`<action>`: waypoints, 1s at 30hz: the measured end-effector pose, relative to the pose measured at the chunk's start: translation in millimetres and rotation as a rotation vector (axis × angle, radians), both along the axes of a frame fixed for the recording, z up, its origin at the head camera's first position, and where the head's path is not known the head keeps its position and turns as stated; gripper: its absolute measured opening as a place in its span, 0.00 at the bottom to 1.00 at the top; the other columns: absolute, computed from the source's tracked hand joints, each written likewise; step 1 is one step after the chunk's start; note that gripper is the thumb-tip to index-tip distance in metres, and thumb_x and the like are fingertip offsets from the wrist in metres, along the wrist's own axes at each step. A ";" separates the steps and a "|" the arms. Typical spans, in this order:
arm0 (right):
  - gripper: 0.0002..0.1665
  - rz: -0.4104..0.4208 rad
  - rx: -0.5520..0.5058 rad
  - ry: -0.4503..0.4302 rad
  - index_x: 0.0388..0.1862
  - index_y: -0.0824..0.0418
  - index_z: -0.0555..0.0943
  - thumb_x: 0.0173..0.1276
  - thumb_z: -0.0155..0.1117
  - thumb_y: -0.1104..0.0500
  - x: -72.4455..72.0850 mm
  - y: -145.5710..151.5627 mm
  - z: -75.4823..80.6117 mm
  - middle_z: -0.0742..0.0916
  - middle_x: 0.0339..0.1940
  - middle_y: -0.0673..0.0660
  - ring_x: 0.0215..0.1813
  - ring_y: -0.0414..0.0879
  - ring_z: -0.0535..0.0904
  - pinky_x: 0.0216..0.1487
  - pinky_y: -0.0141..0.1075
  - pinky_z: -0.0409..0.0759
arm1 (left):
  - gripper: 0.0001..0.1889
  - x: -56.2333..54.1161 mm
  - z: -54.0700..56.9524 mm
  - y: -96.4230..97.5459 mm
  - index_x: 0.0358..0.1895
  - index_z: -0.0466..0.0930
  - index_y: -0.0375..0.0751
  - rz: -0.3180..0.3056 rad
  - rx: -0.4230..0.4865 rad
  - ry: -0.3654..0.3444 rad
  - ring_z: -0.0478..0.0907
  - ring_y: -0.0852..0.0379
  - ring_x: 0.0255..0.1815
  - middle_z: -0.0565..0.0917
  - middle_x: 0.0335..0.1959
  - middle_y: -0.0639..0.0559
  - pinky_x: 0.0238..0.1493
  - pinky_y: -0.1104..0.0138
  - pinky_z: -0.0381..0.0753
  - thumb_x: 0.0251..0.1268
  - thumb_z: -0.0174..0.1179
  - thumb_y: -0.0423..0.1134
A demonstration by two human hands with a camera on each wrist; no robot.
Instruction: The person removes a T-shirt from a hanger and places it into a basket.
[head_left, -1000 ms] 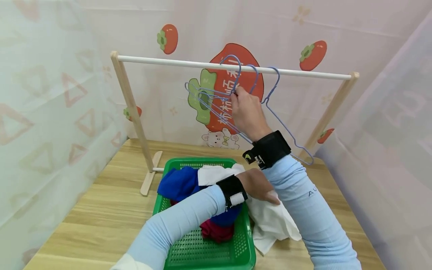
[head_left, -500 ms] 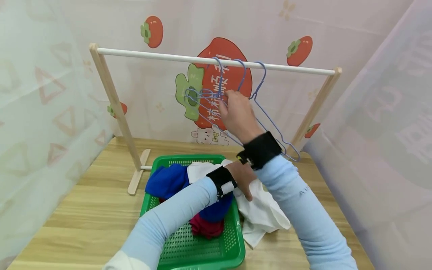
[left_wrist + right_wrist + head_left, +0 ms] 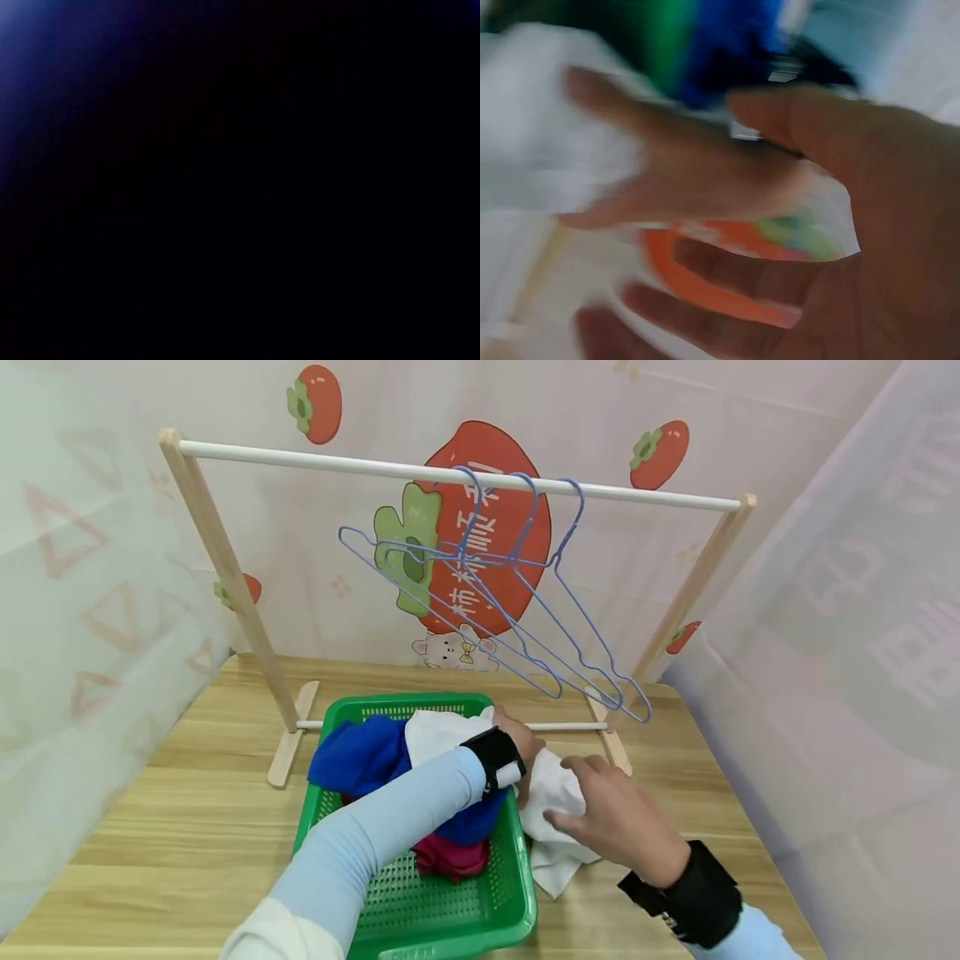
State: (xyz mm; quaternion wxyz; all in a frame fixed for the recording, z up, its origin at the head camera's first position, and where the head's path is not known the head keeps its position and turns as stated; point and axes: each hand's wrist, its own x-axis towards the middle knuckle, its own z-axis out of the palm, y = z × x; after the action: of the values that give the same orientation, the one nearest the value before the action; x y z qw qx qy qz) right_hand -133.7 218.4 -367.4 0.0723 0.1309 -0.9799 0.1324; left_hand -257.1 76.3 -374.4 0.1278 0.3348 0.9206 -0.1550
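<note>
My left hand (image 3: pixel 525 743) grips a white cloth garment (image 3: pixel 553 793) at the right rim of the green basket (image 3: pixel 517 902). In the right wrist view, that left hand (image 3: pixel 697 165) has its thumb and fingers around the white fabric (image 3: pixel 555 135). My right hand (image 3: pixel 622 818) holds nothing; its fingers are spread, just right of the white garment. Blue hangers (image 3: pixel 517 560) hang from the white rail (image 3: pixel 315 460) above and behind both hands. The left wrist view is almost black.
Inside the basket lie a blue cloth (image 3: pixel 360 756), another white cloth (image 3: pixel 435 735) and a dark red cloth (image 3: pixel 453 856). The rack's wooden posts (image 3: pixel 232 577) stand on the wooden table (image 3: pixel 180 827), with a low crossbar (image 3: pixel 562 727) behind the basket. Patterned curtains surround the table.
My right hand has let go of the leftmost hanger and come down to the right beside the white garment. My left hand stays at the basket's rim with the garment.
</note>
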 end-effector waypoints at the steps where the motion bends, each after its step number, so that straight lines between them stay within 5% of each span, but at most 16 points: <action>1: 0.49 -0.028 0.003 -0.070 0.71 0.60 0.77 0.57 0.83 0.39 -5.1 3.1 -13.9 0.83 0.66 0.69 0.60 0.65 0.85 0.46 0.56 0.87 | 0.42 2.3 -2.5 0.5 0.70 0.77 0.62 0.003 -0.028 0.026 0.82 0.60 0.61 0.88 0.59 0.63 0.75 0.47 0.66 0.48 0.79 0.66; 4: 0.73 -0.082 -0.013 -0.236 0.85 0.54 0.61 0.45 0.88 0.32 -24.6 9.6 -53.8 0.68 0.79 0.79 0.69 0.81 0.74 0.50 0.71 0.81 | 0.34 6.1 -10.7 2.8 0.63 0.82 0.62 0.018 -0.084 0.067 0.83 0.63 0.54 0.89 0.53 0.65 0.68 0.53 0.72 0.51 0.78 0.63; 6: 0.79 -0.111 -0.005 -0.308 0.87 0.48 0.55 0.42 0.88 0.29 -35.4 11.0 -76.0 0.63 0.81 0.79 0.69 0.83 0.72 0.53 0.75 0.78 | 0.31 7.6 -13.1 3.4 0.61 0.82 0.61 0.019 -0.113 0.079 0.83 0.64 0.52 0.89 0.50 0.66 0.64 0.57 0.75 0.52 0.76 0.63; 10: 0.71 -0.122 0.037 -0.319 0.84 0.47 0.62 0.44 0.85 0.28 -48.6 8.9 -103.4 0.72 0.76 0.73 0.64 0.76 0.77 0.51 0.71 0.78 | 0.20 3.7 -21.2 2.3 0.48 0.88 0.58 -0.013 -0.122 0.064 0.81 0.63 0.42 0.89 0.42 0.64 0.56 0.59 0.77 0.54 0.75 0.59; 14: 0.51 -0.108 0.002 -0.286 0.71 0.54 0.76 0.51 0.85 0.38 -58.6 4.8 -108.9 0.84 0.58 0.64 0.53 0.62 0.82 0.40 0.58 0.81 | 0.07 3.5 -17.4 -3.2 0.35 0.86 0.55 -0.072 -0.064 0.029 0.77 0.61 0.36 0.89 0.39 0.61 0.47 0.62 0.79 0.62 0.70 0.51; 18: 0.28 -0.067 -0.137 -0.255 0.53 0.56 0.82 0.56 0.82 0.50 -63.6 8.5 -97.8 0.86 0.39 0.53 0.38 0.47 0.81 0.36 0.43 0.79 | 0.08 -2.9 -19.5 -2.2 0.35 0.84 0.58 -0.140 0.065 0.064 0.78 0.61 0.36 0.88 0.39 0.61 0.40 0.62 0.80 0.64 0.67 0.54; 22: 0.13 -0.029 -0.238 -0.155 0.39 0.56 0.83 0.59 0.77 0.56 -55.6 19.7 -65.0 0.85 0.31 0.50 0.31 0.41 0.78 0.35 0.38 0.77 | 0.19 -7.4 -12.6 3.2 0.44 0.83 0.59 -0.162 0.248 0.109 0.79 0.61 0.35 0.86 0.35 0.60 0.36 0.63 0.78 0.62 0.65 0.67; 27: 0.11 -0.050 -0.290 -0.074 0.42 0.59 0.83 0.64 0.71 0.56 -37.7 26.5 -16.1 0.85 0.32 0.52 0.30 0.41 0.77 0.35 0.37 0.75 | 0.27 8.9 18.7 -0.5 0.56 0.79 0.59 -0.091 0.418 0.149 0.78 0.62 0.42 0.83 0.36 0.59 0.42 0.63 0.76 0.62 0.63 0.70; 30: 0.10 -0.059 -0.295 -0.062 0.44 0.55 0.84 0.67 0.70 0.54 -27.2 20.8 2.5 0.86 0.32 0.51 0.30 0.41 0.78 0.35 0.36 0.75 | 0.16 22.0 37.6 -9.4 0.44 0.80 0.57 -0.058 0.478 0.176 0.78 0.63 0.38 0.80 0.35 0.58 0.35 0.63 0.77 0.60 0.66 0.60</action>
State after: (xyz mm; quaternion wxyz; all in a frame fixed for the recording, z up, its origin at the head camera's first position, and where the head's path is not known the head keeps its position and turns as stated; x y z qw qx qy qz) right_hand -160.9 239.3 -364.9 0.0642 0.0859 -0.9550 0.2765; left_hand -235.1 66.8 -336.8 -0.0404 0.3671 0.9287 0.0350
